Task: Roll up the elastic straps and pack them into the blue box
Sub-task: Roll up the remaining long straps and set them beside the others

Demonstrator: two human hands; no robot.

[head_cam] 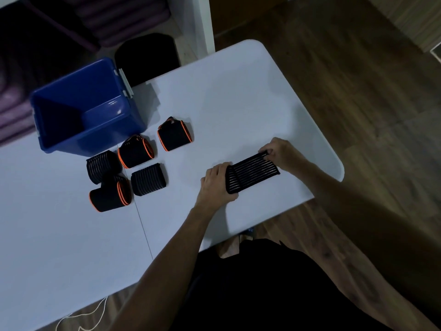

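On the table (238,91), the left hand (214,185) grips the strap's (253,172) rolled end and the right hand (281,154) pinches its free end, soft stretchy fabric likely to spring loose unless held across its width.

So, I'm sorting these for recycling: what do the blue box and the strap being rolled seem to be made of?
The blue box looks like moulded plastic with a glossy finish; light glints off its inner wall. The strap held by the left hand and the right hand looks like woven elastic fabric, matt black with pale ribbed lines; its exact fibre cannot be told.
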